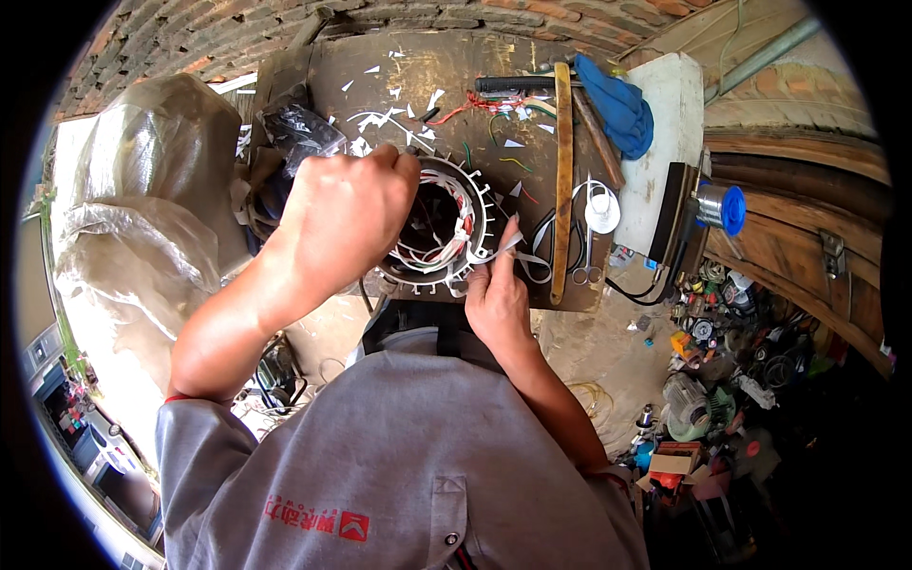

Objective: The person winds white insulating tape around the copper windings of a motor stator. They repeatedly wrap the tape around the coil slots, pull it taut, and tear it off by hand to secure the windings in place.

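Observation:
A motor stator (487,211), a round metal ring with short fins along its rim, sits at the near edge of the bench. White and red wire windings (463,224) line its inside, around a dark round opening. My left hand (353,204) is closed over the stator's left side, fingertips at its far rim; what it grips is hidden. At the near right rim, my right hand (498,296) pinches a flat white lacing tape (508,245). The tape runs from the windings, and a loop of it hangs to the right of the fingers.
On the wooden bench (356,62) lie white paper scraps, wire bits, a curved wooden strip (562,180), scissors (587,256), a white tape roll (601,207) and a blue cloth (617,109). Plastic sheeting (152,180) covers something at left. Motor parts (692,404) clutter the floor at right.

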Demonstrator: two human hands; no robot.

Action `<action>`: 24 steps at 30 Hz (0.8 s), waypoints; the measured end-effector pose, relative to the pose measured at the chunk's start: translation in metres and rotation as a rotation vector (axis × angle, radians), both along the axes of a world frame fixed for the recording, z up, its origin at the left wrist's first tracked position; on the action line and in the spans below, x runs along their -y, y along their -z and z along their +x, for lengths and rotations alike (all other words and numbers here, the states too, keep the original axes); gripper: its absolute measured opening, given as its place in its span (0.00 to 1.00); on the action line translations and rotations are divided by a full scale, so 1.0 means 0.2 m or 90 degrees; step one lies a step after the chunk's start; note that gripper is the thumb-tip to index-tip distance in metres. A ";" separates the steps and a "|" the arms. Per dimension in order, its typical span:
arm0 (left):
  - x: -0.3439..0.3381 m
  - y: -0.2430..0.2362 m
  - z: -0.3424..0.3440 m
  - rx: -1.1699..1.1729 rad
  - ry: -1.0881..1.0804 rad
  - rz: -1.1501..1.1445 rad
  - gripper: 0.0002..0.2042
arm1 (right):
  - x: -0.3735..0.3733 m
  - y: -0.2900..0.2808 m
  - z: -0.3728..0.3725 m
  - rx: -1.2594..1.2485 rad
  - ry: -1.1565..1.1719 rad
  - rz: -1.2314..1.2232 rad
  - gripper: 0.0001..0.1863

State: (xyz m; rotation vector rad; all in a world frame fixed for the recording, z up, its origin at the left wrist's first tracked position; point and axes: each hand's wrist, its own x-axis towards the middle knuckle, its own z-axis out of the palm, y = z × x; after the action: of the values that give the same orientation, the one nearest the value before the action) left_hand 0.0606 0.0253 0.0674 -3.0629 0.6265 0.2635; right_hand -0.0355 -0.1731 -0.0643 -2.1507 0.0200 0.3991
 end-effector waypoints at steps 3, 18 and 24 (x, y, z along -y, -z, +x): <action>-0.03 -0.02 0.05 0.052 -0.030 -0.053 0.03 | 0.00 0.02 0.06 0.316 0.006 -0.009 0.35; 0.10 -0.22 0.21 0.154 0.189 -0.474 0.07 | 0.11 -0.59 0.44 0.537 -0.417 -0.371 0.05; -0.13 0.00 0.03 -0.027 -0.011 -0.446 0.08 | 0.16 -0.88 0.25 0.148 -0.037 -0.007 0.05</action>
State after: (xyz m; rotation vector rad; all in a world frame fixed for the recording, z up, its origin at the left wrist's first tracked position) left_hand 0.0667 0.0509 0.0669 -3.7333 0.8469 0.1240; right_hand 0.0151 -0.2048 0.1121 -2.1994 -0.1720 0.1795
